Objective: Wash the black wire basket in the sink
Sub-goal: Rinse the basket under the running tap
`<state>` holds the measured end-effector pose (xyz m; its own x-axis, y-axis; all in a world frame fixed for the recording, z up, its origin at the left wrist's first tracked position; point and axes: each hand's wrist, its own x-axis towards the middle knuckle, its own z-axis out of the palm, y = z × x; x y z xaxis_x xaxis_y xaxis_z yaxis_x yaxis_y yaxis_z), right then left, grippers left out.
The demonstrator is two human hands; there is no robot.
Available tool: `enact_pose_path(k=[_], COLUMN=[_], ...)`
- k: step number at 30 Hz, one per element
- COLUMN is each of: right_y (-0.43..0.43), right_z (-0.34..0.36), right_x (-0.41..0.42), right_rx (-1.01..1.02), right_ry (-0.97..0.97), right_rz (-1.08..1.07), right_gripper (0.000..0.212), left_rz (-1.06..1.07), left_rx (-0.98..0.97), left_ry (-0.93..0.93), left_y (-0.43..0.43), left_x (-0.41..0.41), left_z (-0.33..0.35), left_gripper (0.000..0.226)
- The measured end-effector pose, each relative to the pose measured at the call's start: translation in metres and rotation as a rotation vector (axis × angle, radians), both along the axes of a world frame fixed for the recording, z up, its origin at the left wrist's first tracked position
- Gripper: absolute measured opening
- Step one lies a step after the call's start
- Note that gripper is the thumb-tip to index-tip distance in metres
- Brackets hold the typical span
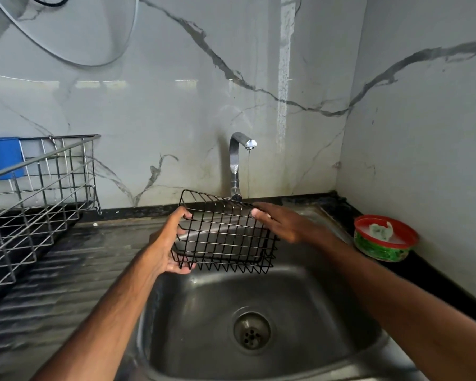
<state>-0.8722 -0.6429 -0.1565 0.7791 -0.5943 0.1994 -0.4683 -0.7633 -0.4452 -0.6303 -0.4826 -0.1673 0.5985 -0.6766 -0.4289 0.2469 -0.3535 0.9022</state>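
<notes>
Black wire basket (226, 235) held tilted over the sink (204, 312), just in front of the faucet (235, 166) at the counter's back edge; thin stream running. Left hand (166, 243) curled round its left end. Right hand (283, 224) clasps the right end, thumb in front.

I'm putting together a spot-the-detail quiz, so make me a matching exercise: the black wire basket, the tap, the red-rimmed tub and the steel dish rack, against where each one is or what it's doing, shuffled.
Things:
1. black wire basket
2. tap
3. red-rimmed tub
4. steel dish rack

Places or states:
a. stands to the right of the sink
b. gripped by the left hand and right hand, above the sink
c. stands to the left of the sink
d. runs a thin stream of water

Pairs: 1-b, 2-d, 3-a, 4-c
</notes>
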Motion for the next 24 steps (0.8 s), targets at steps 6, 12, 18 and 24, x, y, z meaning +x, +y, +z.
enact_pose_path(k=[6, 12, 18, 24], right_y=[-0.016, -0.024, -0.014, -0.012], right_z=[-0.012, -0.016, -0.012, -0.010], right_x=[-0.002, 0.004, 0.015, 0.015], right_rx=[0.347, 0.669, 0.675, 0.821], right_ry=[-0.302, -0.485, -0.597, -0.674], right_rz=[-0.178, -0.191, -0.206, -0.358], right_gripper=[0.101, 0.102, 0.067, 0.081], left_rz=[-0.061, -0.079, -0.055, -0.194], left_rx=[0.015, 0.003, -0.014, 0.047], left_ry=[0.091, 0.204, 0.126, -0.161], left_y=[0.005, 0.016, 0.019, 0.023], left_x=[-0.005, 0.003, 0.006, -0.001], left_z=[0.003, 0.006, 0.005, 0.015], left_gripper=[0.067, 0.077, 0.115, 0.129])
